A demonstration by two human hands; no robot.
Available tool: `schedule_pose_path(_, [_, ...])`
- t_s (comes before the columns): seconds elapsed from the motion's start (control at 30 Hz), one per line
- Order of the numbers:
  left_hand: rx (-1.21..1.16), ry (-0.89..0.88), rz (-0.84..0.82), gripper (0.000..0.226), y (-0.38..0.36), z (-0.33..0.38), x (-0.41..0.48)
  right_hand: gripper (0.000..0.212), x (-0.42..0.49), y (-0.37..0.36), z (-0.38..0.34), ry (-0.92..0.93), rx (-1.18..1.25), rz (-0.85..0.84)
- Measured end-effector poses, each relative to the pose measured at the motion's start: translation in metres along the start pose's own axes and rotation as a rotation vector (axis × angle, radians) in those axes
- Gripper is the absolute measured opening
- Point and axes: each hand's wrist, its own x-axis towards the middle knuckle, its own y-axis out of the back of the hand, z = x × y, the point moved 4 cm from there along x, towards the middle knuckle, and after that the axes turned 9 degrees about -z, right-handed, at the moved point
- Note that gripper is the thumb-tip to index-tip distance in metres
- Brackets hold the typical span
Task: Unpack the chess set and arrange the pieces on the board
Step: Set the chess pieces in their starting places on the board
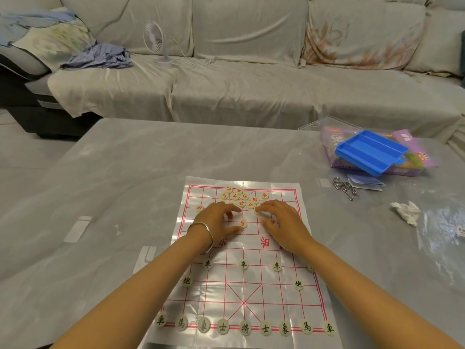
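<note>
You're sitting abt halfway: black pieces (244, 328) looking set on the board (284, 306), left hand (219, 220) & right hand (284, 222) working the unsorted red pile (241, 197), fingers (232, 210) curled, can't tell if gripping.

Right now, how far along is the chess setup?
Done: the blue tray looks emptied, and the black back row, cannons and visible soldiers are on their points. In hand: the left hand and right hand are over the far half, among the red pieces. Left: most of the red pieces are bunched together, unplaced.
</note>
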Motion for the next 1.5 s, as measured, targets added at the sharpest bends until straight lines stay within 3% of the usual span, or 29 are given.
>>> schedule_pose_path(0.2, [-0.123,0.035,0.196,0.03,0.038,-0.027,0.001,0.03,0.01,0.011,-0.005,0.018,0.086,0.06])
schedule_pose_path(0.53, [0.247,0.093,0.14,0.045,0.036,-0.034,0.025,0.032,0.034,-0.002,-0.021,0.076,0.071,0.022])
schedule_pose_path(0.67, [0.191,0.084,0.162,0.042,0.033,-0.033,0.03,0.032,0.037,-0.001,-0.015,0.054,0.073,0.052])
schedule_pose_path(0.8, [-0.009,0.049,0.185,0.036,0.037,-0.033,0.036,0.03,0.042,0.004,-0.006,0.032,0.084,0.053])
schedule_pose_path(1.2, [0.016,0.007,0.054,0.031,0.033,-0.022,0.074,0.025,0.077,0.013,0.001,-0.032,0.085,0.04])
schedule_pose_path(1.5, [-0.178,0.131,0.047,0.024,0.03,-0.02,0.1,0.011,0.07,0.023,0.021,-0.025,0.205,0.133])
